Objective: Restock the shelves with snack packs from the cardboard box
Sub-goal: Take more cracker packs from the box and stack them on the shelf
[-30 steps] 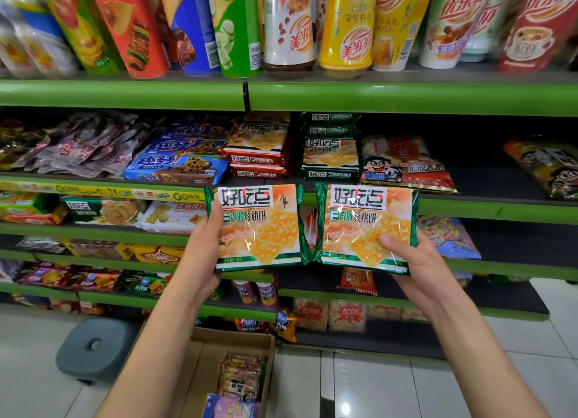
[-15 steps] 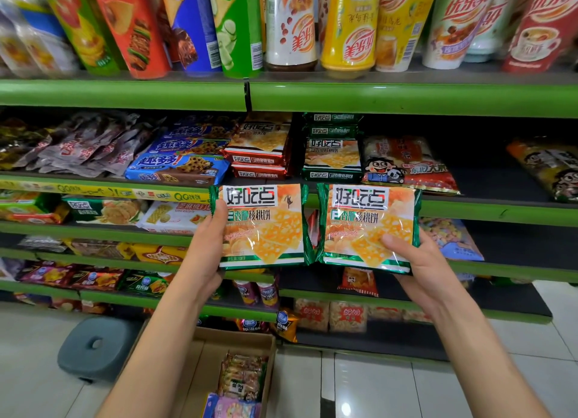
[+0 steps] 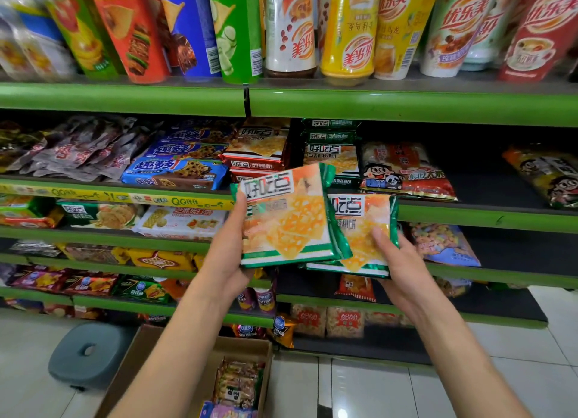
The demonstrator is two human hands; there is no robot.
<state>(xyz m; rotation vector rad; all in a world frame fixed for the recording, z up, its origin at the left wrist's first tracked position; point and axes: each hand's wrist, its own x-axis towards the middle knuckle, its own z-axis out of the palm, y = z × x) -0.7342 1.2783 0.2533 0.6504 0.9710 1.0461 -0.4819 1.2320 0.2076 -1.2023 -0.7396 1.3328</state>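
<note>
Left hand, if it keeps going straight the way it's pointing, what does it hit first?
Probably the stack of matching green-edged cracker packs on the shelf; the left hand and its pack aim there, though depth is unclear.

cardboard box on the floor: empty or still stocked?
Still stocked. The open cardboard box shows snack packs at its right end. How many remain, cannot tell: the left forearm and the frame edge hide the rest.

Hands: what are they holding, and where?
Left hand grips one green cracker pack at its left edge; right hand grips another at its lower right.
</note>
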